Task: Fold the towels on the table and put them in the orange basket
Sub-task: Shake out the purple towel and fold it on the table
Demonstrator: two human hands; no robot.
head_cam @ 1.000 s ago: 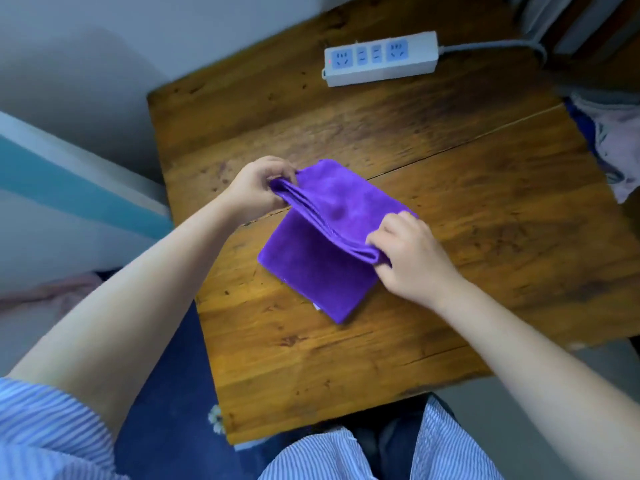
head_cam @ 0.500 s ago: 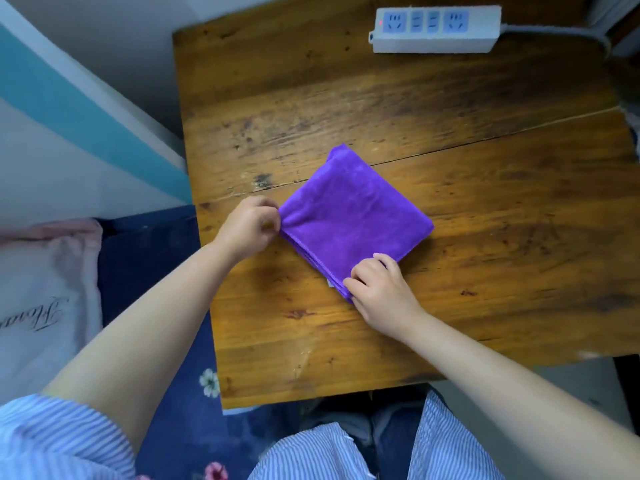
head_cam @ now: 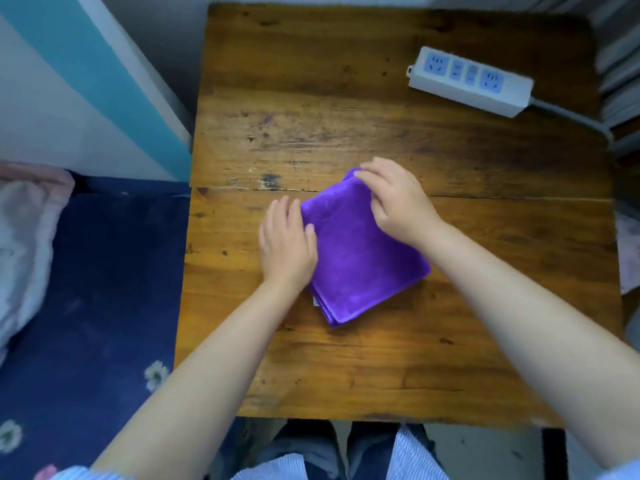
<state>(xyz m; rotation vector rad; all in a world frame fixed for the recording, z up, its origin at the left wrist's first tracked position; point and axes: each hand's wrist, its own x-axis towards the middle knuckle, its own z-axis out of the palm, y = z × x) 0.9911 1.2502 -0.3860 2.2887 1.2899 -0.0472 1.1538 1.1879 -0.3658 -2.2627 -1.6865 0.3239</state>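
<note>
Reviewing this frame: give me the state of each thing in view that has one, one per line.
towel: folded into a layered square, flat on the table
left hand: fingers straight, resting on the towel's left edge
right hand: fingers curled at the towel's far corner
power strip: red light on, nothing plugged in

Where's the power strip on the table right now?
In the head view, the white power strip lies at the far right corner of the wooden table, beyond the folded purple towel and clear of both hands.
</note>
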